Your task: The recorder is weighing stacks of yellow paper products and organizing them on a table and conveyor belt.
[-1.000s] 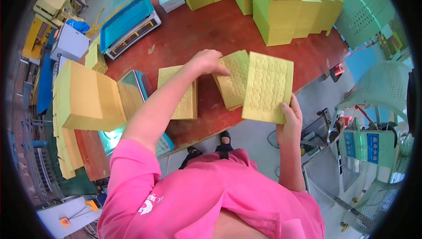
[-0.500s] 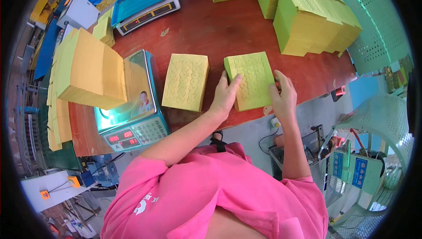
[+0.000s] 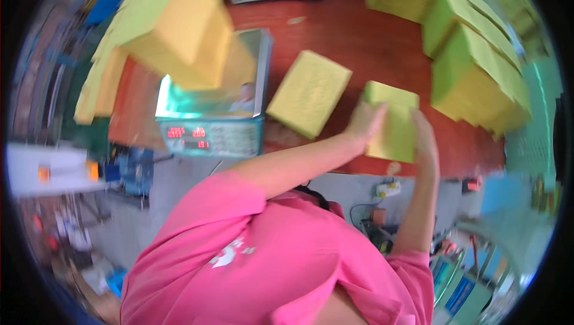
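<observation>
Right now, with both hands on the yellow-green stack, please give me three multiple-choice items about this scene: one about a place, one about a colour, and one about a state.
1. Where is the digital weighing scale with red digits, seen from the loose flat yellow paper stack on the red-brown table?
A. on its left B. on its right C. on top of it

2. What colour is the person's shirt?
A. blue B. pink C. white

3. How is the small yellow-green paper stack handled?
A. untouched B. one hand only C. between both hands

Answers: 1 A, the scale sits left of it. 2 B, the shirt is clearly pink. 3 C, the left hand and right hand press its two sides.
</observation>
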{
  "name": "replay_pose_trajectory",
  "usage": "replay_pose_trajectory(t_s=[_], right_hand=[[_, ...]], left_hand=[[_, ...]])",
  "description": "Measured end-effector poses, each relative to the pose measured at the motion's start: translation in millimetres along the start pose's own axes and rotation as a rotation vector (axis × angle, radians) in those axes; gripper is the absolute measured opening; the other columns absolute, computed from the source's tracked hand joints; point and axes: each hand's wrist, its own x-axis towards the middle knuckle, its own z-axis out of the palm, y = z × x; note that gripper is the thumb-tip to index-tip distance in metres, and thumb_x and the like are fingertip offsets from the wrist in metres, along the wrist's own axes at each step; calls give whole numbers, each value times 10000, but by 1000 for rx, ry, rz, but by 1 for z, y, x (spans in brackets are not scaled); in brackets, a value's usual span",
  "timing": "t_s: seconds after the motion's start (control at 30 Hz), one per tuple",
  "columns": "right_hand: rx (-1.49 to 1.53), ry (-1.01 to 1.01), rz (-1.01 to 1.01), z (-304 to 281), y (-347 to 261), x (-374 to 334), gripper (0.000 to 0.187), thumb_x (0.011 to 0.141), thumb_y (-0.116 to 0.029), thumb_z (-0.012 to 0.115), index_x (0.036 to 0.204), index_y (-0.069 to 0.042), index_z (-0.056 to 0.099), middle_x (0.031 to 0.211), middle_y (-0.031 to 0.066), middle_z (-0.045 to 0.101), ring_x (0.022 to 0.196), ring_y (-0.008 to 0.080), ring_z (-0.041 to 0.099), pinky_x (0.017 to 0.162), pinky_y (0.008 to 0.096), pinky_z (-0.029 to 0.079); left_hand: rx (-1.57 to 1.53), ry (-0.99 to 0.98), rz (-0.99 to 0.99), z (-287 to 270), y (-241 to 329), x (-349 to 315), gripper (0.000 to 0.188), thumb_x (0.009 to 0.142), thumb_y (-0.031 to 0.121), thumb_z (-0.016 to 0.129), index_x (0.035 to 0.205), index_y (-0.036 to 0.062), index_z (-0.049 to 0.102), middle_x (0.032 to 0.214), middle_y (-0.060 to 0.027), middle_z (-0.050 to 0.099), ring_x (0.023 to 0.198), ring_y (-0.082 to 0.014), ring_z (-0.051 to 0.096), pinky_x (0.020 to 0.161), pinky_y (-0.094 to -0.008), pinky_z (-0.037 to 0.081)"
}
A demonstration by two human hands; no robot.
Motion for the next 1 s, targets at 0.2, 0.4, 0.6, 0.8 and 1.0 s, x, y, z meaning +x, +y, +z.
replay_pose_trajectory(t_s=[0.2,0.4,0.6,0.8,1.0], right_hand=[[371,131,-69,8,9,-17,596,1040,-460,370,1397,12,438,1373,153,519,1230,243,536,1039,382,437],[595,177,-62,51,9,-52,649,1039,-492,330,1428,26,380,1415,169,475,1287,277,490,1068,406,414],[528,196,-58,51,-3,-61,618,1042,-463,344,1423,21,393,1412,159,476,1290,278,482,1067,404,408],[56,539,-501,85,-59,-107,449,1035,-298,398,1308,37,520,1325,148,554,1229,241,531,1040,383,417],[69,389,-716,156,-84,-145,320,1009,-173,433,1174,48,596,1142,152,645,1023,232,626,895,336,491]], left_hand=[[-139,113,111,1,-2,-25,633,886,195,572,1430,2,315,1325,-199,505,1222,-264,525,1017,-389,437],[72,137,249,-7,-22,-16,679,865,158,568,1453,-20,279,1433,-223,367,1357,-302,378,1113,-393,330],[179,125,296,-16,-19,-21,698,847,157,605,1437,-33,285,1366,-249,443,1310,-353,432,1108,-413,333],[488,-148,499,-52,52,-110,627,894,216,667,1399,-42,400,1394,-243,480,1293,-349,486,1072,-412,407],[744,-110,990,-169,228,-223,354,847,96,699,1182,0,636,1186,-123,674,1129,-259,632,986,-367,481]])
